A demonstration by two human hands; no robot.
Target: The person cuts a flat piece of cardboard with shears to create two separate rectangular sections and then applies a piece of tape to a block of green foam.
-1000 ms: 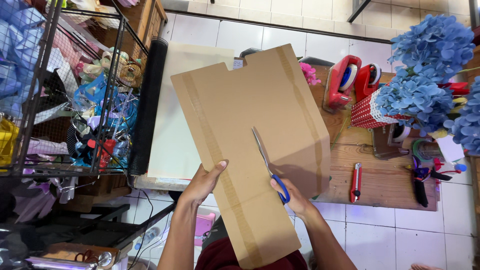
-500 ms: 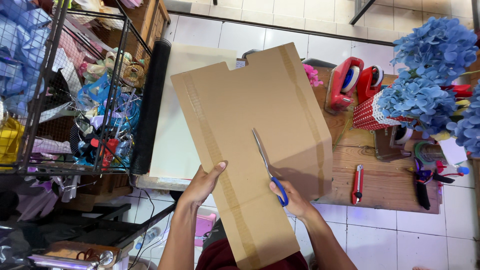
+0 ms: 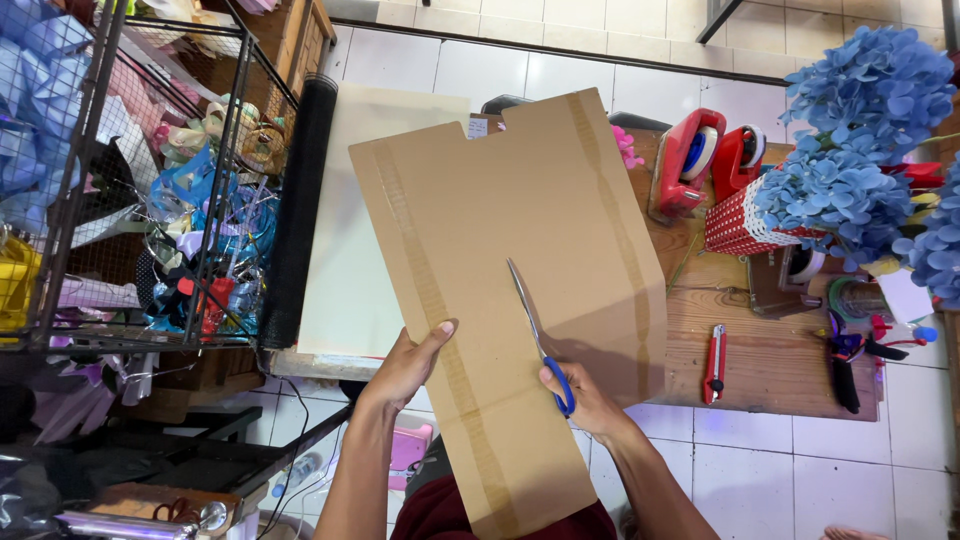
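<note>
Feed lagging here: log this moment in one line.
left hand: holds cardboard sheet edge | right hand: blue-handled scissors on sheet | box cutter: idle

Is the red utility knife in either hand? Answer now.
No: the red utility knife lies on the wooden table, apart from both hands.

A single head-worn camera looks steeply down from above the person's forearms, close over the cardboard sheet (image 3: pixel 510 300) at centre. It takes in the wooden table (image 3: pixel 770 370), the wire rack (image 3: pixel 120 200) at left, and tiled floor.
</note>
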